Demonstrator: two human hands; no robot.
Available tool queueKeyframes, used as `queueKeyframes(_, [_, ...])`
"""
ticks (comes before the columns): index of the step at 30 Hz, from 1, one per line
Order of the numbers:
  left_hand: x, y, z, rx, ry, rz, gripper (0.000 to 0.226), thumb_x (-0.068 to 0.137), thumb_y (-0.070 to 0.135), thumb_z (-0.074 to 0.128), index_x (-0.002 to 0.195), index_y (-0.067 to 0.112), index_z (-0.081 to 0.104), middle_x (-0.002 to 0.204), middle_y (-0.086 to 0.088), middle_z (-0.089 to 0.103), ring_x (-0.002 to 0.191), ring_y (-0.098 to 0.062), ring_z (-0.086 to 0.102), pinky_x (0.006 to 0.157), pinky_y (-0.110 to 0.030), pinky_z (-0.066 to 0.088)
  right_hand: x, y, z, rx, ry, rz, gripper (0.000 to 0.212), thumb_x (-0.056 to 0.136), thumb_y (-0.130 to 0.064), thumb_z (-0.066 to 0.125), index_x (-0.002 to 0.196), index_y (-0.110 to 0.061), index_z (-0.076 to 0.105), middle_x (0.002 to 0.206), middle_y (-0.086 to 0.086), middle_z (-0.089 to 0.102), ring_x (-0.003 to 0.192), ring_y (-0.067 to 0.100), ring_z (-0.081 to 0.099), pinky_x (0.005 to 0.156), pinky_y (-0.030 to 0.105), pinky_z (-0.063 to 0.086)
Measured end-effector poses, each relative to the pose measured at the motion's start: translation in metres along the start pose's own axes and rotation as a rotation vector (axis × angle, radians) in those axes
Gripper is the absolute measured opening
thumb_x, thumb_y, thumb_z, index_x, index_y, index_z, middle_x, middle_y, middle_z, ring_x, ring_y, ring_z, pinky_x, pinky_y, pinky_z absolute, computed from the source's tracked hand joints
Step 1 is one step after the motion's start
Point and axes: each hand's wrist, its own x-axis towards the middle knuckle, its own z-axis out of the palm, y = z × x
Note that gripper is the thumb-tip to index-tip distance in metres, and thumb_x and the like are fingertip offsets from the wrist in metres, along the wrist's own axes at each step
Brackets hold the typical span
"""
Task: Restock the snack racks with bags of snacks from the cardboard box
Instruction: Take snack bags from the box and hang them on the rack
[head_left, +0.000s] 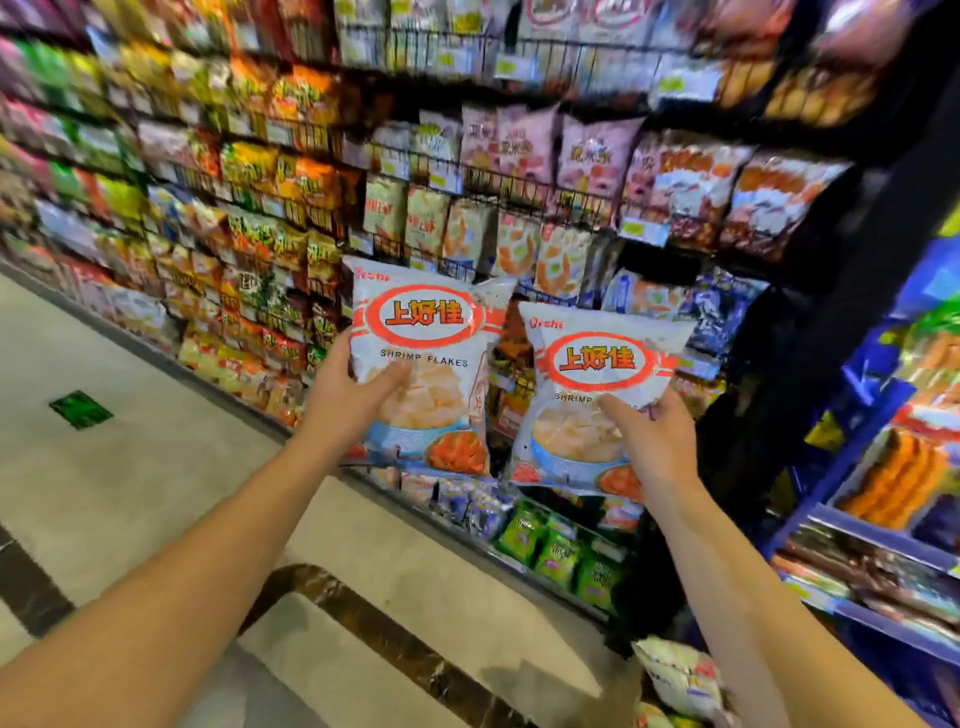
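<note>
Bags held before the racks

Left hand (353, 395) clamped its grip on the left shrimp-flakes bag (421, 364); right hand (657, 441) gripped the right shrimp-flakes bag (592, 395). Both bags were upright, side by side, before the snack racks (519, 187).

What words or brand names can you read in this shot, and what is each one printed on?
"Oishi", "上好佳", "SHRIMP FLAKES": bag in the left hand, the left bag.
"Oishi", "上好佳", "SHRIMP": bag in the right hand, the right bag; fingers cover the rest.
Rack bags and price tags: too blurred.
</note>
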Motion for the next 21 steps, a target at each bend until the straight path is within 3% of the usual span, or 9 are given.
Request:
queueKeyframes(3, [0.053,0.02,-0.001,0.023,0.006,0.103,0.056,0.09,0.036,0.069,0.14,0.025,0.046,0.126,0.009,0.058,0.113,-0.013,0.054,0.092,-0.034,0.044,0.039,-0.034,0.026,0.011,0.019,-0.074,0.039,0.085,-0.029,0.079,0.121,-0.029,0.064,0.11,-0.013,0.072,0.097,0.012,0.07,0.085,0.044,0.058])
queueKeyframes(7, [0.128,0.039,0.009,0.002,-0.016,0.198,0.07,0.084,0.051,0.067,0.146,0.03,0.041,0.132,0.017,0.052,0.119,-0.008,0.048,0.098,-0.035,0.04,0.098,-0.068,0.056,0.023,0.046,-0.197,0.042,0.088,-0.03,0.077,0.126,-0.031,0.061,0.113,-0.015,0.069,0.101,0.01,0.066,0.085,0.04,0.055])
queueKeyframes(10, [0.187,0.056,0.024,-0.025,-0.008,0.249,0.075,0.079,0.058,0.066,0.145,0.031,0.042,0.136,0.015,0.053,0.123,-0.011,0.05,0.098,-0.036,0.042,0.149,-0.09,0.074,0.024,0.084,-0.265,0.046,0.087,-0.034,0.077,0.129,-0.026,0.058,0.117,-0.01,0.066,0.107,0.016,0.064,0.09,0.047,0.054])
queueKeyframes(13, [0.246,0.074,0.04,-0.027,0.016,0.308,0.065,0.087,0.047,0.068,0.144,0.028,0.043,0.135,0.011,0.054,0.122,-0.013,0.049,0.096,-0.035,0.04,0.202,-0.112,0.09,0.023,0.103,-0.324,0.062,0.081,-0.045,0.079,0.135,-0.026,0.054,0.126,-0.008,0.064,0.115,0.019,0.062,0.097,0.051,0.052])
queueKeyframes(16, [0.3,0.091,0.051,-0.065,0.035,0.35,0.056,0.087,0.044,0.069,0.136,0.029,0.046,0.126,0.013,0.057,0.118,-0.013,0.052,0.093,-0.033,0.04,0.25,-0.136,0.104,0.012,0.122,-0.376,0.091,0.068,-0.062,0.077,0.145,-0.023,0.046,0.14,-0.002,0.057,0.128,0.025,0.055,0.102,0.055,0.048])
queueKeyframes(19, [0.349,0.101,0.056,-0.1,0.025,0.379,0.056,0.084,0.046,0.07,0.133,0.032,0.046,0.122,0.016,0.057,0.116,-0.012,0.053,0.092,-0.033,0.041,0.291,-0.159,0.116,-0.006,0.15,-0.415,0.088,0.07,-0.059,0.077,0.144,-0.023,0.046,0.141,-0.002,0.057,0.129,0.026,0.054,0.105,0.055,0.047])
queueKeyframes(21, [0.378,0.107,0.057,-0.131,0.02,0.399,0.064,0.084,0.045,0.073,0.139,0.029,0.046,0.127,0.012,0.059,0.116,-0.013,0.056,0.093,-0.033,0.044,0.312,-0.173,0.124,-0.029,0.169,-0.44,0.072,0.075,-0.05,0.078,0.136,-0.023,0.052,0.13,-0.003,0.063,0.12,0.027,0.06,0.1,0.053,0.05])
